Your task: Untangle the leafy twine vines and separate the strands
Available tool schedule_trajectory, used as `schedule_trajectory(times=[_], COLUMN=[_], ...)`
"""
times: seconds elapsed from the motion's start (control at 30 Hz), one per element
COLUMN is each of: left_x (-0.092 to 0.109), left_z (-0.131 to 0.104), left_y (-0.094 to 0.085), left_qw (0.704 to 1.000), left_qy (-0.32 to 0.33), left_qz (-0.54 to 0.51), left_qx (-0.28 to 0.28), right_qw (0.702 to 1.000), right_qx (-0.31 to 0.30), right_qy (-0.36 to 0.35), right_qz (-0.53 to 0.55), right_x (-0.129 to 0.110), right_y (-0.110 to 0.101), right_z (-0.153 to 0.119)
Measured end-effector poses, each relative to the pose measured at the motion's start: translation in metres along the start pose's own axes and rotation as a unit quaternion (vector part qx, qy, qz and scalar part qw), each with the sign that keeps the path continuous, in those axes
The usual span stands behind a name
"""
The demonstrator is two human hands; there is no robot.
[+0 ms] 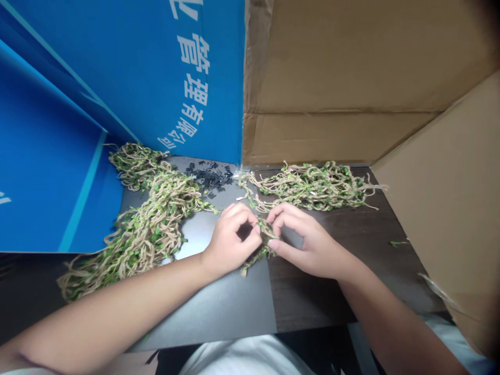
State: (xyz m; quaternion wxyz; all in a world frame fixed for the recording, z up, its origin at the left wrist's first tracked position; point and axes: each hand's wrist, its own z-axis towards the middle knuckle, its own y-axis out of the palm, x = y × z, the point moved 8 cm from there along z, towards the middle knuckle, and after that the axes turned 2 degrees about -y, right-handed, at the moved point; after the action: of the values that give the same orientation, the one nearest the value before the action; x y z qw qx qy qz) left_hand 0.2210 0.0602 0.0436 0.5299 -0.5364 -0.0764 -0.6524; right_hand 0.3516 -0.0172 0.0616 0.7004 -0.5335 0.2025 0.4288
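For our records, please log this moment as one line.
left hand: pinching leafy cord; right hand: at same cord; black pieces: beyond

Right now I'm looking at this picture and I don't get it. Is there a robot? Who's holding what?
There's no robot here, just a person using bare hands. There is only one picture, taken by a camera worn on that person's head, looking forward and down.

The left hand pinches a leafy cord, like brown string with little green leaves. The right hand has its fingertips at the same cord; I can't tell how tightly it grips.

On the table are a long pile of leafy cords on the left, another bundle on the right, and small black bits between them. A smooth grey sheet lies under the hands. Around the back stand a blue panel with white writing and brown cardboard.
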Motion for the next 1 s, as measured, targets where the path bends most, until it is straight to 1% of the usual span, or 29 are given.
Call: schedule_trajectory(times=[0.13,0.23,0.3,0.4,0.5,0.57,0.63,0.7,0.77,0.83,0.93,1.0], left_x=[0.001,0.0,-0.002,-0.006,-0.007,-0.004,-0.002,-0.001,-0.001,-0.001,0.0,0.001], left_z=[-0.001,0.0,0.0,0.001,0.001,0.001,0.001,0.001,0.0,0.0,-0.001,-0.001], left_y=[-0.001,0.0,0.001,0.001,0.002,0.003,0.003,0.003,0.002,0.002,0.001,0.0], left_qw=[1.0,1.0,1.0,1.0,1.0,1.0,1.0,1.0,1.0,0.999,0.999,0.999], left_qy=[0.001,0.001,-0.003,-0.023,-0.024,-0.01,0.003,0.007,0.006,0.005,0.009,0.01], left_qz=[0.0,0.001,0.001,-0.004,-0.014,-0.018,-0.019,-0.022,-0.027,-0.03,-0.037,-0.04], left_qx=[0.001,-0.004,-0.005,-0.003,-0.007,-0.012,-0.013,-0.011,-0.01,-0.009,-0.006,0.003], right_qw=[0.998,0.998,0.999,0.998,0.988,0.968,0.938,0.912,0.899,0.896,0.904,0.913], right_qx=[0.003,0.008,0.02,0.053,0.074,0.072,0.067,0.065,0.063,0.05,0.023,0.02], right_qy=[0.009,0.005,0.004,0.002,0.008,0.03,0.062,0.083,0.092,0.097,0.099,0.097], right_qz=[-0.069,-0.056,-0.037,0.027,0.138,0.239,0.334,0.396,0.424,0.432,0.416,0.396], right_x=[0.004,0.003,0.001,-0.001,0.002,0.009,0.018,0.025,0.028,0.029,0.027,0.027], right_y=[0.004,0.004,0.0,-0.008,-0.011,-0.006,0.002,0.008,0.01,0.011,0.012,0.012], right_z=[0.0,-0.001,-0.001,-0.001,0.0,0.0,-0.001,-0.002,-0.004,-0.004,-0.004,-0.004])
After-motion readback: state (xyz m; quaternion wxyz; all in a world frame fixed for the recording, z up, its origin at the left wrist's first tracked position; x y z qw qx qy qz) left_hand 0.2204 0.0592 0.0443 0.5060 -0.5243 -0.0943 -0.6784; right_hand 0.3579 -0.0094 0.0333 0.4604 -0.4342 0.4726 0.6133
